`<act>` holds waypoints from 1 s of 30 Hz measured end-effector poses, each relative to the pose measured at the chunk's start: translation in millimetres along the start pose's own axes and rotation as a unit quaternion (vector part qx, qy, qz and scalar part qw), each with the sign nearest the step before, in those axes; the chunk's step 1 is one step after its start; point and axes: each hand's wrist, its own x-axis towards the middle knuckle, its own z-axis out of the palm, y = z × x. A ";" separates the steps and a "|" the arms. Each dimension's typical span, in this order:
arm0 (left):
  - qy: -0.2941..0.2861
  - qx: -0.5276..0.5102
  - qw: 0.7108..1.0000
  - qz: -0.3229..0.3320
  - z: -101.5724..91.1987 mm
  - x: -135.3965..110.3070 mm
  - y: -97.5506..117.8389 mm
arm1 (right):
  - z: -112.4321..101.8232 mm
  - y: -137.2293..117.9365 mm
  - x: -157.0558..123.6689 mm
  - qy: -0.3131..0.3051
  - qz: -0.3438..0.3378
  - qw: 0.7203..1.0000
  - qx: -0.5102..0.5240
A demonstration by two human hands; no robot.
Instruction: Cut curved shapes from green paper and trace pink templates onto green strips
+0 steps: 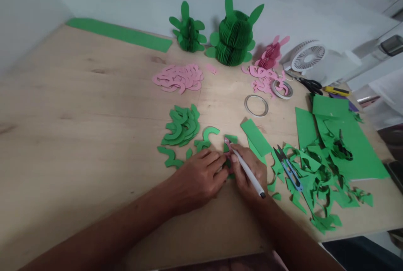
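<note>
My right hand grips a white pen, its tip on a small green paper piece with a pink shape on top. My left hand lies flat beside it, fingers pressing that paper down on the wooden table. Just beyond the hands lies a pile of curved green cut-outs and a single green arch.
Pink curved cut-outs lie further back, with green paper cacti and a pink one by the wall. Two tape rolls, thread snips, green scraps, green sheets, scissors and a small fan fill the right.
</note>
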 end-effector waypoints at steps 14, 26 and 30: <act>0.008 0.029 1.000 0.006 3.0 0.4 0.6 | 1.9 2.7 -1.5 0.009 -0.008 1.000 0.011; -0.004 0.058 0.998 0.013 -1.2 2.4 1.8 | -2.6 -4.5 4.2 0.028 0.080 0.988 0.127; 0.001 0.060 0.998 0.009 0.6 2.3 1.9 | -0.5 -3.8 4.0 0.024 0.120 0.981 0.153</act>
